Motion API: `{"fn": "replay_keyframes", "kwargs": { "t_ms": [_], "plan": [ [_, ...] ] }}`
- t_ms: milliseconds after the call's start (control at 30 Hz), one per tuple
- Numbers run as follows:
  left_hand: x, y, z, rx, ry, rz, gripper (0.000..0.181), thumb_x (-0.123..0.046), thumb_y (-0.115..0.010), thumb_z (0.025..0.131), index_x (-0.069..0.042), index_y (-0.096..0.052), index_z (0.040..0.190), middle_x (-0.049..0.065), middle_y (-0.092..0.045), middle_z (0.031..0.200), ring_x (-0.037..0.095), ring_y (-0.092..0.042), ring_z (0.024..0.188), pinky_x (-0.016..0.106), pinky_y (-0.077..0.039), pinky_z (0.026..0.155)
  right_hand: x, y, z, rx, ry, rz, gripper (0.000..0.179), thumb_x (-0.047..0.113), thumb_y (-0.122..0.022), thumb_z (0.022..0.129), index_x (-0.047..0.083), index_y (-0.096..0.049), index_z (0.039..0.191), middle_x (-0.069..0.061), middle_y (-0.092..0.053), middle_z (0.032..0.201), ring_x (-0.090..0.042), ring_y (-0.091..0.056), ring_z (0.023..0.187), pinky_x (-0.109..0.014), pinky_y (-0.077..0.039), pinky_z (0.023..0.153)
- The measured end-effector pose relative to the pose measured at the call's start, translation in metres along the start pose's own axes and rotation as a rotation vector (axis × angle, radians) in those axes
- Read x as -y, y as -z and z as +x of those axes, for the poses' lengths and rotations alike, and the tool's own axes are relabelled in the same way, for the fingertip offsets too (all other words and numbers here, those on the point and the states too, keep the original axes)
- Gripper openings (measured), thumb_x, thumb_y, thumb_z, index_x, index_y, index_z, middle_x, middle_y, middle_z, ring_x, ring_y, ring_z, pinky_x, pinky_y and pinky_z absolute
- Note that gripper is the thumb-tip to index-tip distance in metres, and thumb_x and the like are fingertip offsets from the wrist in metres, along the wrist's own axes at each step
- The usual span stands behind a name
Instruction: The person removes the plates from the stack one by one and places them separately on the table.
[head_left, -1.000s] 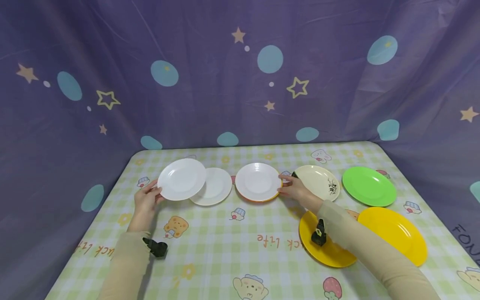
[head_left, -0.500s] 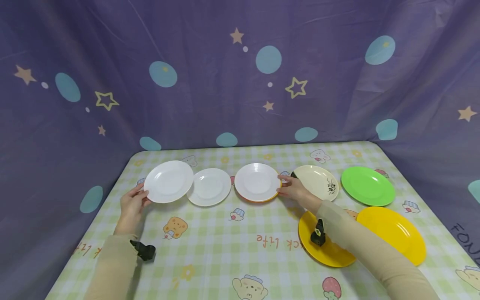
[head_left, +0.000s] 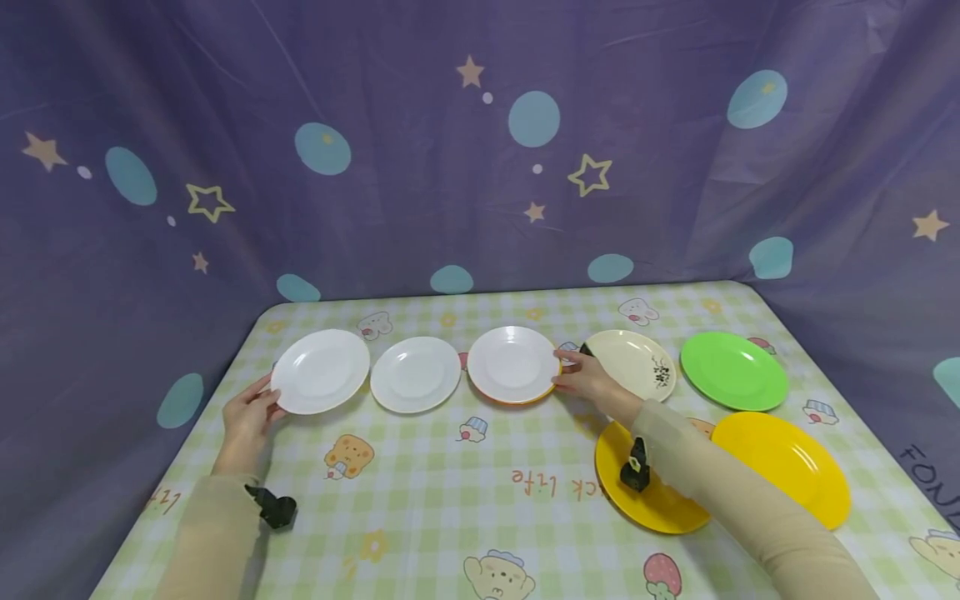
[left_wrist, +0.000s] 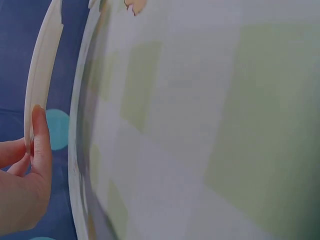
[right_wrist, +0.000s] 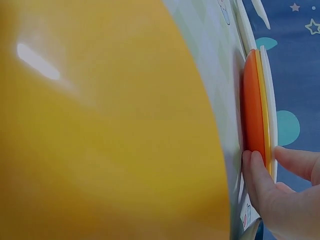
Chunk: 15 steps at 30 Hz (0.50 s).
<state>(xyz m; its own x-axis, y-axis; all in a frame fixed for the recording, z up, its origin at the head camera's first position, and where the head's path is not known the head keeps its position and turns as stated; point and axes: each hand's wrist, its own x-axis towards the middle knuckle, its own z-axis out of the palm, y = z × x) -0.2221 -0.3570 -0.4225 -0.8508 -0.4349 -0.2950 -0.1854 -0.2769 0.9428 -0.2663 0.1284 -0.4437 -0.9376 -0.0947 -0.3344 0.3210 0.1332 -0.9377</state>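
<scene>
In the head view my left hand [head_left: 250,417] pinches the near left rim of a white plate [head_left: 320,372]. The left wrist view shows this plate [left_wrist: 42,65] tilted off the tabletop, thumb on one face and fingers on the other. Just right of it a second white plate [head_left: 416,375] lies flat. My right hand [head_left: 592,381] grips the right rim of a small stack with a white plate [head_left: 513,364] on top. Seen from the right wrist, a yellow plate [right_wrist: 264,110] and an orange plate [right_wrist: 252,105] sit beneath that white one, between thumb and fingers.
A cream plate with a dark floral print [head_left: 630,362] lies partly behind my right hand. Further right is a green plate [head_left: 733,371]. Nearer, two yellow plates, one left [head_left: 652,492] and one right [head_left: 795,467], lie under and beside my right forearm. A purple curtain [head_left: 420,200] hangs behind the checked tablecloth [head_left: 420,517].
My left hand has carried its white plate leftward and slightly nearer, uncovering the second white plate that it overlapped. My right hand and its stack have stayed in place.
</scene>
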Motion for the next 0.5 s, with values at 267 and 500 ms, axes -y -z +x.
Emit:
{"fn": "replay_keyframes", "kwargs": {
  "t_ms": [267, 500],
  "plan": [
    [0.003, 0.010, 0.005, 0.006, 0.022, 0.073, 0.054, 0.003, -0.048, 0.087, -0.002, -0.029, 0.137, -0.007, -0.058, 0.065, 0.006, -0.056, 0.053, 0.017, -0.051, 0.050, 0.001, 0.000, -0.002, 0.000, 0.001, -0.002, 0.057, -0.009, -0.056, 0.080, -0.002, -0.036, 0.132, -0.018, -0.045, 0.098, -0.009, -0.055, 0.066, -0.031, -0.051, 0.079],
    [0.005, 0.016, 0.006, 0.033, 0.028, 0.105, 0.055, 0.002, -0.047, 0.087, -0.001, -0.026, 0.137, -0.006, -0.055, 0.066, 0.005, -0.056, 0.055, 0.016, -0.052, 0.053, 0.002, -0.001, -0.001, -0.018, -0.017, -0.020, 0.056, -0.008, -0.057, 0.080, 0.000, -0.038, 0.132, -0.017, -0.046, 0.097, -0.010, -0.054, 0.067, -0.029, -0.052, 0.077]
  ]
}}
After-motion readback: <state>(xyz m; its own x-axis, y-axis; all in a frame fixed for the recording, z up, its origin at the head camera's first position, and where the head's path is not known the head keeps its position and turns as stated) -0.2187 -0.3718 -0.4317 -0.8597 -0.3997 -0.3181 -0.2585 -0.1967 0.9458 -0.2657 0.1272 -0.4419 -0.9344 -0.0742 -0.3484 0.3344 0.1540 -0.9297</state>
